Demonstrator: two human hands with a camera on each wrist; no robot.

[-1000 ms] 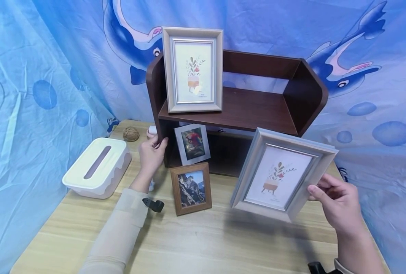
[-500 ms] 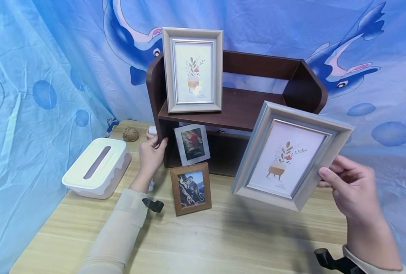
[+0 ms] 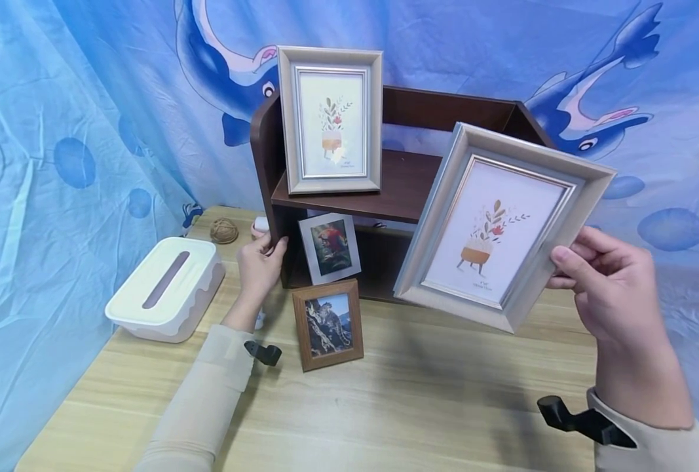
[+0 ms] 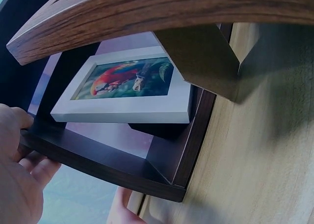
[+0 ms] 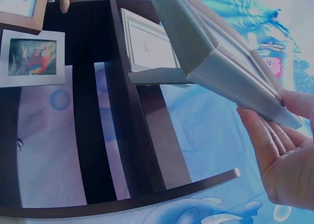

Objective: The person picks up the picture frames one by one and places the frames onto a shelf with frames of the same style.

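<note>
Head: tilted frame (image 3: 505, 227) in right hand (image 3: 616, 288)

Left sleeve (image 3: 192, 406) pale beige, small black mount (image 3: 263, 354) attached; right sleeve (image 3: 658, 449) matching, knob-ended black bracket (image 3: 586, 425).

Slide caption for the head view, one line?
Left hand grips a dark shelf unit that bears a beige frame; right hand holds a matching frame, tilted, above the table.

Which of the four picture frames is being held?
The tilted beige frame gripped by the right hand. Its twin stands on the upper shelf; no hand touches the white frame or brown frame.
</note>
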